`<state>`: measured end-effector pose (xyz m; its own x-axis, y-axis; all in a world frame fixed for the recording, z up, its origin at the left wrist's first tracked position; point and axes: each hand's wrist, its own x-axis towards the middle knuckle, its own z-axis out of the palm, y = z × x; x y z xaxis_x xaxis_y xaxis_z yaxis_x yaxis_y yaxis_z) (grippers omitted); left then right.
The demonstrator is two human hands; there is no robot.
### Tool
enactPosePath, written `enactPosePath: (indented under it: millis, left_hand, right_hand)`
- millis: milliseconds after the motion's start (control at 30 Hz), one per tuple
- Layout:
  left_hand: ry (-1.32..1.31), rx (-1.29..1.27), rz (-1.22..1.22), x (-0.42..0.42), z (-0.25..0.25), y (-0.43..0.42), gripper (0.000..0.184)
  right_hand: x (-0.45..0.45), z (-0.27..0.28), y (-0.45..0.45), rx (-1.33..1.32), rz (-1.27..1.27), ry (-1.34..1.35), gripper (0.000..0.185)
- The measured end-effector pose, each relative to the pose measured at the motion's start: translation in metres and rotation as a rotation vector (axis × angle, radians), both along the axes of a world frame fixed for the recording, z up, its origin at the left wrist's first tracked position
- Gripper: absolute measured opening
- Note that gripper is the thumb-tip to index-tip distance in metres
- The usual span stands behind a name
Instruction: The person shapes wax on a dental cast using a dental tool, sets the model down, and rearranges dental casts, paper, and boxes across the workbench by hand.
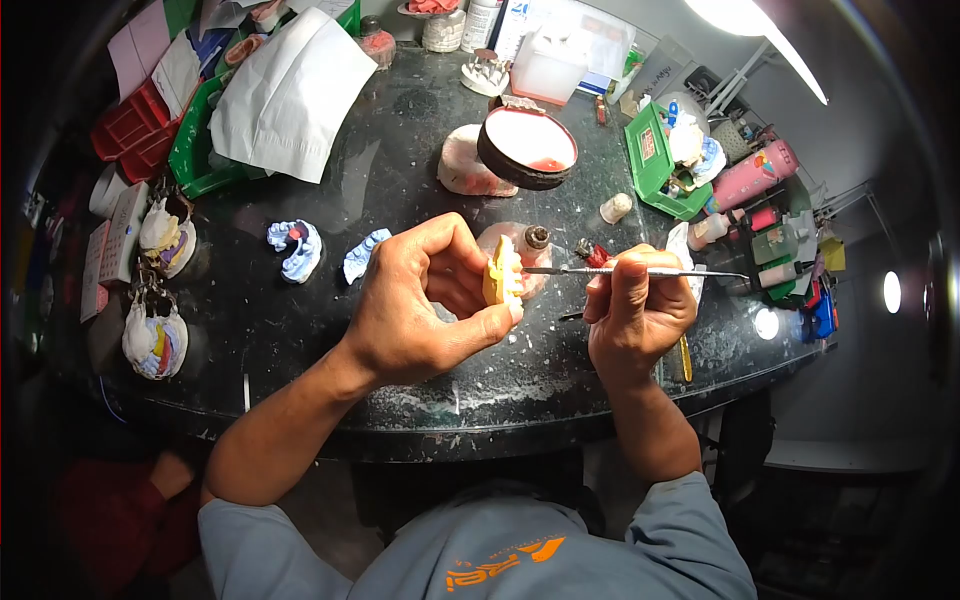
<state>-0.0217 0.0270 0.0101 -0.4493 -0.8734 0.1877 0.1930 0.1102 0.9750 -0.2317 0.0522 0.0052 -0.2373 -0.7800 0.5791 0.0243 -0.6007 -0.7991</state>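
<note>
My left hand (425, 295) pinches a yellow dental cast (499, 272) between thumb and fingers, holding it above the bench. In my right hand (640, 315) is a slim metal dental carver (680, 272), gripped like a pen. Its flat tip points left and reaches close to the toothed side of the cast; whether it touches I cannot tell. Behind the cast stands a glass bottle (537, 240) with a dark metal neck, partly hidden. Just beyond my right hand lies a small red item (598, 256), its kind unclear.
Blue-and-white dental casts (298, 250) lie left of my hands. Articulated models (155, 335) stand at the left edge. A round dark-rimmed container (527, 145) sits ahead. Green boxes (655, 165) hold casts and papers. A pink bottle (752, 175) and a lit lamp (730, 15) are at right.
</note>
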Motion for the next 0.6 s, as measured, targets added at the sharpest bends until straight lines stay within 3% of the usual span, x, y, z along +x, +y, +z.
enactPosePath:
  millis: [600]
  left_hand:
    - [-0.031,0.006,0.036,0.0,-0.002,-0.001,0.033]
  right_hand:
    - [0.0,0.002,-0.013,0.107,-0.199,0.017,0.023]
